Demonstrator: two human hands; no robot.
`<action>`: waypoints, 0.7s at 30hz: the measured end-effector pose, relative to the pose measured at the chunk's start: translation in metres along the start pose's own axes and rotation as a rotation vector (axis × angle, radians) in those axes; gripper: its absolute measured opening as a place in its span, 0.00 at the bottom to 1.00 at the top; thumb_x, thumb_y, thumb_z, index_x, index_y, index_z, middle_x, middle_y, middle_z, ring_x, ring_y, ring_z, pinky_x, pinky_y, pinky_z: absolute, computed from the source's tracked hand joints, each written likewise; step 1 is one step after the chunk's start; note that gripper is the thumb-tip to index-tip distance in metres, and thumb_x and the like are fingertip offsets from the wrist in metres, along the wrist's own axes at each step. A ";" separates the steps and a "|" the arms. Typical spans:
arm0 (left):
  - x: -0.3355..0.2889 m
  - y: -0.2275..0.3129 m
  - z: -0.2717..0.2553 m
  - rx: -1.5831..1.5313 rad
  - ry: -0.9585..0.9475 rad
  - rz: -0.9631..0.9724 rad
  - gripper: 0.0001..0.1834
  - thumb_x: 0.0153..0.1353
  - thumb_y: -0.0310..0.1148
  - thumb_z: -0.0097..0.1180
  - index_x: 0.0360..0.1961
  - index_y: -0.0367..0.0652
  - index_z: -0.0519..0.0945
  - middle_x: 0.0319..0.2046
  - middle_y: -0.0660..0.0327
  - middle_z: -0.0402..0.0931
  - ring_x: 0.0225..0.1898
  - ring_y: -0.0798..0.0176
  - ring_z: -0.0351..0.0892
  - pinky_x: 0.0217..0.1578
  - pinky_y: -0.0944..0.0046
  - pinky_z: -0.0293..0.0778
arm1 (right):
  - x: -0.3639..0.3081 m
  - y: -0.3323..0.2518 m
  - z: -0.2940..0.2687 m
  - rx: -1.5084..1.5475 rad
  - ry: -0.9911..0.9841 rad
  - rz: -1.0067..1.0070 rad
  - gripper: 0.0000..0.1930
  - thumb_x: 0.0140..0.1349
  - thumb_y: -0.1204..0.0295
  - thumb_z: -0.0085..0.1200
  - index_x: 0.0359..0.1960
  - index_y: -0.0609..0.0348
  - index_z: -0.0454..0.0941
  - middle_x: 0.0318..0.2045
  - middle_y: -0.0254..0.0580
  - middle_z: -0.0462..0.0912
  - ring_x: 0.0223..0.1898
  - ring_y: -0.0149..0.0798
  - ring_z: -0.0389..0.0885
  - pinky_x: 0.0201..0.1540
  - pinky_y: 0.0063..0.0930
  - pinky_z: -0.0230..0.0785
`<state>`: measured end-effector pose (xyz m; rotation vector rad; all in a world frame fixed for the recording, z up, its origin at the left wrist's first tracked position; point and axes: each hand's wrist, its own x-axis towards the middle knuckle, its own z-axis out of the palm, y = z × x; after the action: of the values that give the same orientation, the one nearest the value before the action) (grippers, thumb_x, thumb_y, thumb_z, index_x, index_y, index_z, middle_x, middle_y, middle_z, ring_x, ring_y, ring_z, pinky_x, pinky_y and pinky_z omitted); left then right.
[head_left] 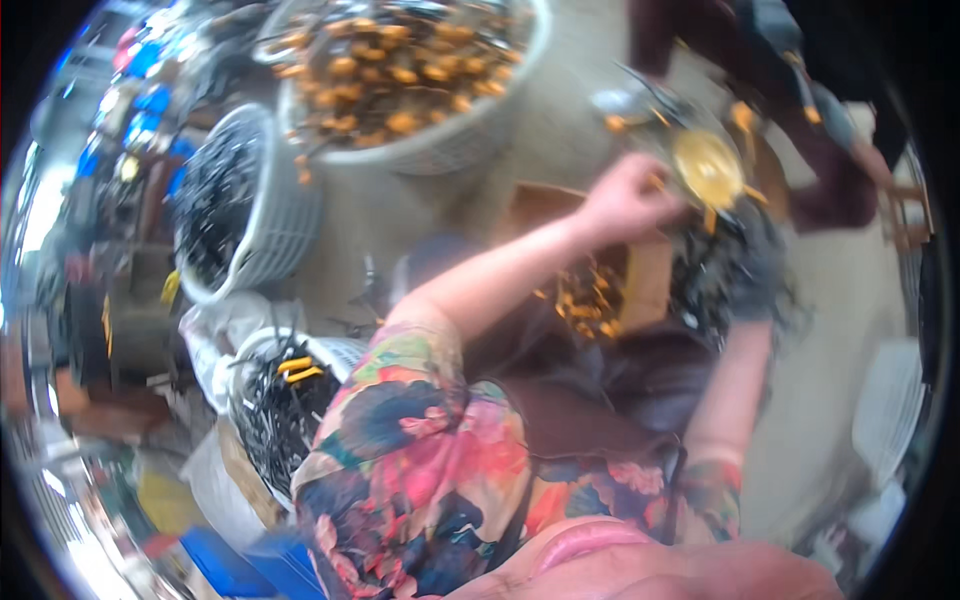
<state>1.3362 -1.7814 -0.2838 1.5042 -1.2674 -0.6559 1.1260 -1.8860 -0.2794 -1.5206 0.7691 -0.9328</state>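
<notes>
My left hand (632, 198), bare, is closed in a pinch around a small orange piece (656, 182), its fingertips beside a round, shiny yellow dish (708, 168). Several orange pieces stick out around that dish. My right hand (752, 265), in a dark grey glove, is over a heap of dark metal parts (698, 288); its fingers are smeared by motion, so whether it grips anything is hidden. Between my arms, a cardboard box (648, 285) holds many small orange pieces (592, 305).
A large white basket (430, 160) full of orange-ended parts stands ahead. To its left are a white basket (285, 225) of dark parts and a nearer container (350, 352) with yellow-handled pliers (300, 369). Another person's dark-clad leg (825, 190) is at the far right.
</notes>
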 end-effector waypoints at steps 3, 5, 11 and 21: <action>-0.016 0.045 -0.024 0.342 -0.052 0.476 0.19 0.45 0.36 0.67 0.39 0.45 0.78 0.35 0.57 0.76 0.36 0.53 0.78 0.35 0.60 0.76 | -0.008 -0.024 -0.004 0.446 -0.012 0.296 0.15 0.63 0.70 0.53 0.48 0.66 0.76 0.41 0.39 0.81 0.40 0.30 0.79 0.41 0.23 0.73; -0.017 0.045 -0.048 0.470 0.012 0.486 0.17 0.45 0.35 0.67 0.37 0.46 0.78 0.35 0.58 0.77 0.35 0.54 0.78 0.34 0.59 0.76 | -0.004 -0.027 0.011 0.448 -0.085 0.248 0.15 0.64 0.69 0.52 0.48 0.66 0.75 0.41 0.39 0.80 0.39 0.30 0.79 0.41 0.21 0.73; -0.004 0.035 -0.154 0.813 0.458 0.500 0.12 0.49 0.34 0.65 0.34 0.44 0.79 0.30 0.60 0.78 0.33 0.55 0.78 0.33 0.59 0.75 | 0.001 -0.019 -0.004 0.415 -0.093 0.245 0.22 0.66 0.65 0.50 0.59 0.61 0.66 0.45 0.41 0.79 0.34 0.28 0.79 0.35 0.20 0.74; 0.049 0.012 -0.347 1.577 1.001 0.229 0.20 0.55 0.45 0.58 0.39 0.38 0.78 0.35 0.50 0.78 0.41 0.46 0.77 0.44 0.54 0.72 | -0.008 -0.010 -0.007 0.311 -0.047 0.093 0.17 0.67 0.67 0.49 0.54 0.60 0.72 0.39 0.35 0.80 0.30 0.24 0.77 0.30 0.15 0.71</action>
<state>1.6499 -1.7056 -0.1473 2.2605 -0.9788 1.4942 1.1154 -1.8808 -0.2703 -1.2210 0.6237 -0.8983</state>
